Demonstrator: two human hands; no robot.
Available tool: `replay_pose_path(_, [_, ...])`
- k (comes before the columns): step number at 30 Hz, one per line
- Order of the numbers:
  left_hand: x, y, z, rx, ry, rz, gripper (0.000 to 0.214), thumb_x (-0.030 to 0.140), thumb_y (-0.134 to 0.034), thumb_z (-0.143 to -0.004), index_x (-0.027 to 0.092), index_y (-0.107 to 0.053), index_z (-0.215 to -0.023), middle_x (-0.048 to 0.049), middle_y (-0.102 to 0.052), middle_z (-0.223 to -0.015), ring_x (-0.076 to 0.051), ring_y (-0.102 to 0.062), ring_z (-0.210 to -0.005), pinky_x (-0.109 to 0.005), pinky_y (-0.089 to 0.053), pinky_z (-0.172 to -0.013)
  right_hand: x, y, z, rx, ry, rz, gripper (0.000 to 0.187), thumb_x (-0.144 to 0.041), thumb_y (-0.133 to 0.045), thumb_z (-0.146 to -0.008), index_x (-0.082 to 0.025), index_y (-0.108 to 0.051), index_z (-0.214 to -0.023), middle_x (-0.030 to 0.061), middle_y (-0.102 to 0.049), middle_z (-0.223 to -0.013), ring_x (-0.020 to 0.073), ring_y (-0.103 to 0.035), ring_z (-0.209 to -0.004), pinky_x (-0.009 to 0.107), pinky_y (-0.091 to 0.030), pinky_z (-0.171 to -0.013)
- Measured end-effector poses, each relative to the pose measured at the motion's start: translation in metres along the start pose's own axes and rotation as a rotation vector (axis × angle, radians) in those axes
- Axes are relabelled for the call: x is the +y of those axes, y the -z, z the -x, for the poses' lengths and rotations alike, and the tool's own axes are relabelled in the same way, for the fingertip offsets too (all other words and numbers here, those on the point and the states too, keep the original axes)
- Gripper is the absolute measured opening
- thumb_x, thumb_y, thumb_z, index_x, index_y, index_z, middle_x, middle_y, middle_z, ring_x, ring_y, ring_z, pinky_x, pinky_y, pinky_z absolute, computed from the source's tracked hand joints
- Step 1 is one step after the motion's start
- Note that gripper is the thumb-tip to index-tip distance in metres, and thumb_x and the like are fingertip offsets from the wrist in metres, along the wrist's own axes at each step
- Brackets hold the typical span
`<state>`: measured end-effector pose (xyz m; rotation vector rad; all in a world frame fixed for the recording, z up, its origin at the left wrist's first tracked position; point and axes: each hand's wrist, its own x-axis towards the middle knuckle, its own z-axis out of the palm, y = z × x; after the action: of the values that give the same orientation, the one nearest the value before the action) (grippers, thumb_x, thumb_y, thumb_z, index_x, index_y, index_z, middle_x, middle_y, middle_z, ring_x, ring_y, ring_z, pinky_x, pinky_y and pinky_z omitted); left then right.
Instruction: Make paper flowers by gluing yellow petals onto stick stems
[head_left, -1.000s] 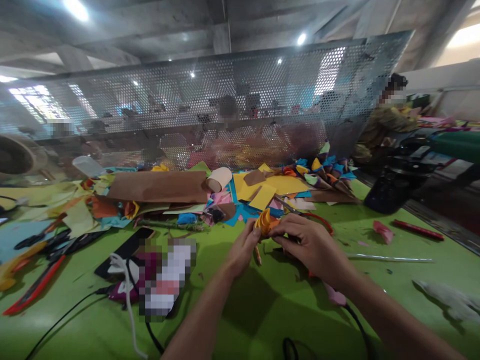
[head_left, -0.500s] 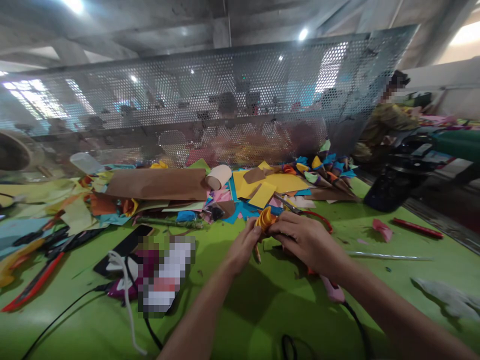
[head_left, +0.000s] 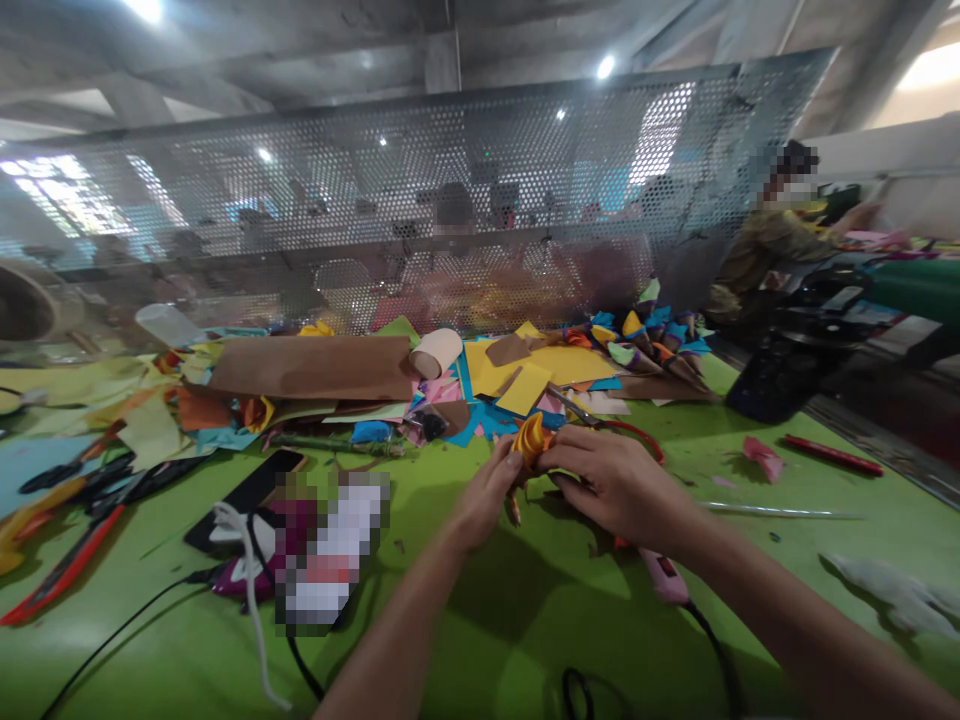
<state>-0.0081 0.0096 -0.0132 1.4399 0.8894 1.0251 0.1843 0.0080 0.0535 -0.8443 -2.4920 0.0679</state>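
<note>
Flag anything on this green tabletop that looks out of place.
A crumpled pink scrap lies loose on the green tabletop, to the right of the right hand and apart from the colored paper pile; it looks stray.

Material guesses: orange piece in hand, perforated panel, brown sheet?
Orange piece: probably matte paper, going by its thin, curled folds. Perforated panel: likely metal, dull grey with a slight sheen. Brown sheet: looks like matte paper or card, straight-edged, glossless.

From here I get a dim feed, with glare from a far lamp (head_left: 605, 67) and the far-left window (head_left: 69, 195), a soft shadow on the near table (head_left: 514, 655), haze behind the mesh (head_left: 375, 200), and stretched, smeary edges.
</note>
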Motion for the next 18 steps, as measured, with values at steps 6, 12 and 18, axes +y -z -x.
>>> replay_pose_path(6, [0.004, -0.001, 0.001, 0.003, -0.002, 0.001, 0.056, 0.061, -0.038, -0.093, 0.02, -0.053, -0.127, -0.0039, -0.056, -0.102, -0.018, -0.049, -0.088, -0.03, -0.044, -0.082, 0.0, -0.001, 0.0, -0.031, -0.007, -0.007, 0.029, -0.002, -0.051, -0.079, -0.021, -0.067, -0.095, 0.0057, -0.066, -0.097, 0.0196, -0.062, -0.09, 0.028, -0.046, -0.075])
replay_pose_path(12, [0.009, -0.001, 0.002, -0.017, -0.004, 0.03, 0.055, 0.057, -0.038, -0.094, 0.02, -0.048, -0.133, -0.0052, -0.057, -0.111, -0.02, -0.051, -0.096, -0.033, -0.043, -0.087, 0.0, -0.001, 0.003, 0.016, -0.068, -0.102, 0.031, -0.004, -0.053, -0.08, -0.022, -0.066, -0.1, 0.0045, -0.065, -0.099, 0.0182, -0.063, -0.09, 0.027, -0.047, -0.078])
replay_pose_path(18, [0.011, -0.001, 0.004, -0.001, 0.022, -0.001, 0.055, 0.059, -0.038, -0.094, 0.019, -0.05, -0.131, -0.0045, -0.057, -0.106, -0.02, -0.051, -0.091, -0.034, -0.044, -0.084, -0.003, 0.001, 0.005, 0.06, -0.116, -0.163, 0.029, -0.005, -0.054, -0.08, -0.023, -0.067, -0.1, 0.0043, -0.066, -0.1, 0.0177, -0.064, -0.089, 0.027, -0.049, -0.077])
